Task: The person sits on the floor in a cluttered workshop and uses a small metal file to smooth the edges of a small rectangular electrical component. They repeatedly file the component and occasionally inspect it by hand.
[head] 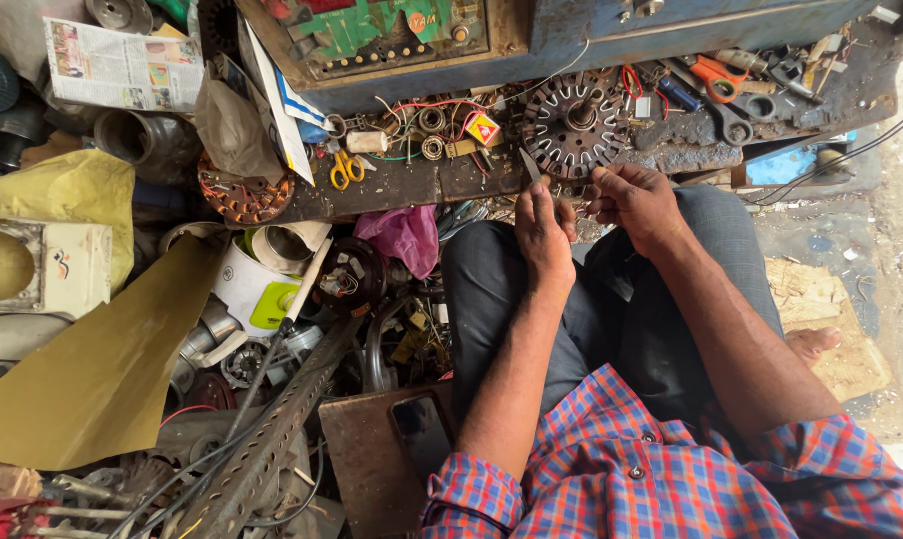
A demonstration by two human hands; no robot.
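My left hand (544, 232) grips a small knife whose thin blade (529, 165) points up toward the workbench edge. My right hand (633, 200) is close beside it, fingers curled and pinched on something small that I cannot make out. Both hands hover over my lap in dark trousers. Just above them a round slotted motor stator core (574, 122) lies on the dark, greasy workbench (412, 185).
Yellow-handled scissors (347, 168), wire coils, orange pliers (716, 80) and a wrench (736, 125) lie on the bench. A copper-wound stator (244, 196), a pink bag (404, 236), a perforated metal angle (272, 439), yellow sheet (92, 369) and a phone (422, 431) crowd the left.
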